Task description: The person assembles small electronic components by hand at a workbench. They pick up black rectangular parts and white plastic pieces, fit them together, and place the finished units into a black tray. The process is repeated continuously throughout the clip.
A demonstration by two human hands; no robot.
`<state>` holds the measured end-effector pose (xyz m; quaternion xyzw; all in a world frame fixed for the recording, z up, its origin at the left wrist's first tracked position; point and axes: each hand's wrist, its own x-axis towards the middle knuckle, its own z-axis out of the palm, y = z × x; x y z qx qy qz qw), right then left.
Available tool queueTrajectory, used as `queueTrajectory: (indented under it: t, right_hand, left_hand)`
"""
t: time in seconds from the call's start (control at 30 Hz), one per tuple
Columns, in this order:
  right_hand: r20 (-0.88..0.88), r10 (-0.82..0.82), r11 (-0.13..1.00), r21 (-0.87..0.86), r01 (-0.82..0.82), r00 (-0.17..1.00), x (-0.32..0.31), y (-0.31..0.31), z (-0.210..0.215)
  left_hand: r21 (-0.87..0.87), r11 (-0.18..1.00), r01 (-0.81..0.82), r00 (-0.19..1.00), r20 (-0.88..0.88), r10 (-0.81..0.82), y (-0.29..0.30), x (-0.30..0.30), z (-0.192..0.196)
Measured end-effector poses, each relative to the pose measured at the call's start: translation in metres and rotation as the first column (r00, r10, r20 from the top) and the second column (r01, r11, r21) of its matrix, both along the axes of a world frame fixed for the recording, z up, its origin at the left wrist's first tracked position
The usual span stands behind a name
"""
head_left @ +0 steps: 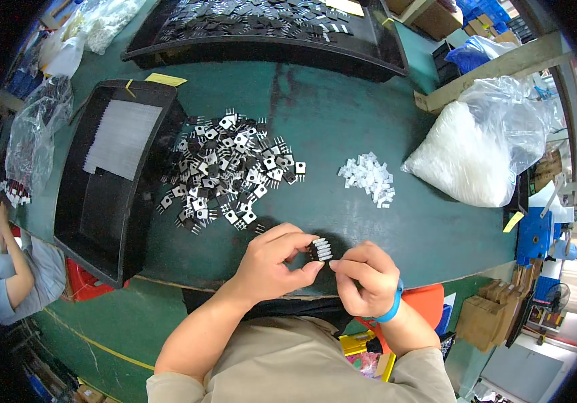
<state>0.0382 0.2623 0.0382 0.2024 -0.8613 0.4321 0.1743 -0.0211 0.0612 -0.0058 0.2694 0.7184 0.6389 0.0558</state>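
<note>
My left hand (278,263) pinches a short stack of black power transistors (313,250) between thumb and fingers. White, tube-like pieces (324,249) sit side by side on the stack's right side. My right hand (367,277), with a blue band at the wrist, is closed in a pinch right beside them; whatever its fingertips hold is too small to make out. Beyond my left hand lies a loose heap of three-legged transistors (234,168), black and silver. A smaller pile of translucent white pieces (367,178) lies farther right on the green table (322,121).
A black bin (120,221) at left holds rows of white pieces (121,138). Across the back stands a large black tray (268,60) full of dark parts. A clear bag of white pieces (470,148) rests at right. Another person's arm (16,269) shows at far left.
</note>
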Motion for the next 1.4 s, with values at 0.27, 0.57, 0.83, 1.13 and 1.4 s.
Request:
queueTrajectory:
  t: [0.27,0.57,0.83,1.13,1.4]
  right_hand:
    - [0.054,-0.030,0.999,0.042,0.028,0.998,0.003,-0.008,0.005]
    - [0.482,0.055,0.908,-0.389,0.157,0.874,-0.001,-0.004,0.004]
    - [0.322,0.184,0.978,-0.156,-0.139,0.929,-0.020,-0.008,0.020]
    - [0.247,0.392,0.919,-0.149,-0.365,0.886,-0.041,-0.052,0.040]
    - [0.194,0.538,0.838,-0.227,-0.496,0.820,-0.062,-0.086,0.046]
  left_hand:
    - [-0.002,1.000,-0.006,1.000,0.003,0.006,-0.001,0.000,0.001]
    - [0.032,0.999,0.019,0.999,-0.040,-0.018,-0.002,0.001,0.003]
    - [0.064,0.998,0.023,0.999,-0.044,-0.021,-0.023,0.007,0.028]
    - [-0.144,0.987,-0.066,0.997,0.031,0.071,-0.079,0.017,0.081]
    - [-0.269,0.950,-0.156,0.988,-0.030,0.154,-0.122,0.012,0.113]
